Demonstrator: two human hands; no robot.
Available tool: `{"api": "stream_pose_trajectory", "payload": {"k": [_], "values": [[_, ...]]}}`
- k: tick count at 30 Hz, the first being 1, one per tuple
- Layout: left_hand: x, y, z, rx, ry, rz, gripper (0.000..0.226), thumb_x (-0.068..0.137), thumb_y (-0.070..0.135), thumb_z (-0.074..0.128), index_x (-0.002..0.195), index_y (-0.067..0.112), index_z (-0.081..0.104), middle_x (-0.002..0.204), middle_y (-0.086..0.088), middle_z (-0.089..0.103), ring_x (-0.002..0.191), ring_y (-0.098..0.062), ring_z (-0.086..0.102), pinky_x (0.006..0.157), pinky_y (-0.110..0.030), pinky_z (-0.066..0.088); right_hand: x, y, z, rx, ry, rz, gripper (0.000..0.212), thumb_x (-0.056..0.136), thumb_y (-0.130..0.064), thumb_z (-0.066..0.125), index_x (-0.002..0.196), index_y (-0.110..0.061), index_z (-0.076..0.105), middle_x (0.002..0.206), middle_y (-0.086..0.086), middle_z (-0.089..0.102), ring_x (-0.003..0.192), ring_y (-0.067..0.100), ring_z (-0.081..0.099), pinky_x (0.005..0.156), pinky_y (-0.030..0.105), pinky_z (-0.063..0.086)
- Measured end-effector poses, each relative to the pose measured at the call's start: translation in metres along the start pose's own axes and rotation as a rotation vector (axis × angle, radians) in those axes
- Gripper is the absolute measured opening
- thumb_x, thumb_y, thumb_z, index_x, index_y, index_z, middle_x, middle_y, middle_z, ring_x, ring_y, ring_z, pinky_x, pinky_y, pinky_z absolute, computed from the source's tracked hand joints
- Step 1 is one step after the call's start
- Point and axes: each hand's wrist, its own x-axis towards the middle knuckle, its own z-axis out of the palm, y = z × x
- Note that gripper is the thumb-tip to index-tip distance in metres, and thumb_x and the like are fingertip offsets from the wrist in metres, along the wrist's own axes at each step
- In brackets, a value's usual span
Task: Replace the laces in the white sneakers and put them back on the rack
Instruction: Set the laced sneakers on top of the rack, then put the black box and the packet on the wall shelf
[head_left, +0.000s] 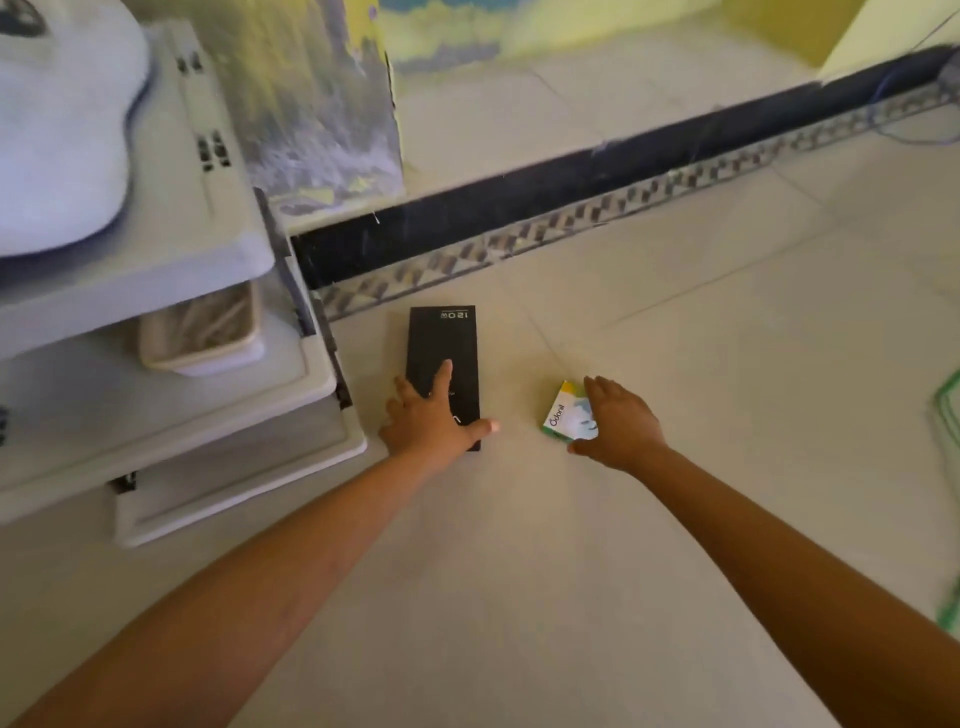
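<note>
A white plastic rack (218, 249) with several shelves stands at the left. On its top shelf lies a large white shape (57, 130), blurred and cut off by the frame. No sneakers or laces are plainly visible. My left hand (431, 415) lies with spread, straight fingers on the near end of a flat black box (441, 343) on the floor. My right hand (618, 421) reaches over a small green and white box (563, 413), fingers extended and covering its right side.
A beige basket-like container (202, 332) sits on a lower rack shelf. A dark patterned skirting (571, 208) runs along the far wall. Green cord (945, 415) lies at the right edge. Pale floor tiles (519, 571) spread in front of me.
</note>
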Motion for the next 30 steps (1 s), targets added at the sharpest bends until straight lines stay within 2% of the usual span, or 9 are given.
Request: {"api": "stream_pose_trajectory", "payload": {"k": [2,4,8,11,16,20,24,30], "values": [[0.010,0.001,0.010,0.022,0.014,-0.022,0.104,0.070,0.073,0.058,0.146,0.042,-0.005,0.154,-0.019,-0.007,0.138,-0.042,0.014,0.104,-0.055,0.031,0.013,0.003,0.006,0.053,-0.013,0.037,0.094,0.075,-0.043,0.074,0.146,-0.011,0.021,0.147,0.007,0.033,0.132,0.024,0.036,0.105,0.033,0.033],[0.016,0.004,0.014,-0.002,0.059,-0.037,0.100,0.072,0.069,0.061,0.146,0.044,-0.002,0.153,-0.017,-0.007,0.135,-0.042,0.020,0.102,-0.052,0.036,0.020,0.002,0.009,0.112,0.016,0.069,0.091,0.072,-0.042,0.076,0.144,-0.013,0.028,0.137,0.005,0.042,0.123,0.023,0.045,0.094,0.033,0.042],[0.013,0.013,0.002,-0.050,0.106,-0.059,0.087,0.077,0.056,0.064,0.146,0.044,0.012,0.150,-0.017,0.007,0.122,-0.037,0.035,0.092,-0.045,0.045,0.029,-0.006,-0.012,0.202,0.037,0.118,0.086,0.067,-0.047,0.079,0.136,-0.017,0.039,0.122,0.003,0.051,0.109,0.020,0.053,0.077,0.032,0.047],[0.002,0.028,-0.036,-0.091,0.090,-0.078,0.082,0.077,0.055,0.064,0.146,0.042,0.020,0.146,-0.016,0.018,0.120,-0.035,0.038,0.090,-0.044,0.047,0.023,-0.018,-0.052,0.224,0.051,0.140,0.087,0.067,-0.049,0.078,0.138,-0.017,0.037,0.122,0.002,0.051,0.108,0.019,0.054,0.076,0.032,0.050],[-0.042,0.072,-0.161,-0.142,0.160,-0.011,0.079,0.075,0.055,0.064,0.144,0.040,0.028,0.138,-0.012,0.029,0.117,-0.032,0.042,0.087,-0.041,0.045,-0.013,-0.048,-0.172,0.295,0.102,0.175,0.087,0.069,-0.050,0.076,0.140,-0.019,0.036,0.125,0.002,0.051,0.109,0.021,0.055,0.069,0.026,0.048],[-0.079,0.113,-0.280,-0.166,0.245,0.067,0.079,0.073,0.055,0.066,0.143,0.041,0.030,0.141,-0.009,0.031,0.123,-0.030,0.040,0.090,-0.042,0.046,-0.042,-0.075,-0.297,0.372,0.175,0.148,0.085,0.070,-0.050,0.076,0.140,-0.021,0.036,0.126,0.001,0.051,0.112,0.022,0.054,0.068,0.023,0.046],[-0.130,0.151,-0.401,-0.170,0.274,0.130,0.080,0.073,0.054,0.065,0.143,0.042,0.028,0.135,-0.004,0.030,0.119,-0.025,0.042,0.088,-0.037,0.045,-0.085,-0.097,-0.433,0.367,0.224,0.096,0.086,0.069,-0.050,0.076,0.139,-0.019,0.037,0.128,0.003,0.050,0.116,0.022,0.052,0.080,0.030,0.049],[-0.223,0.199,-0.599,-0.202,0.300,0.103,0.077,0.075,0.054,0.063,0.143,0.042,0.028,0.140,-0.007,0.028,0.118,-0.028,0.041,0.091,-0.039,0.046,-0.172,-0.127,-0.634,0.312,0.265,0.014,0.085,0.069,-0.054,0.074,0.136,-0.017,0.036,0.124,0.003,0.050,0.111,0.021,0.053,0.079,0.032,0.051]]}}
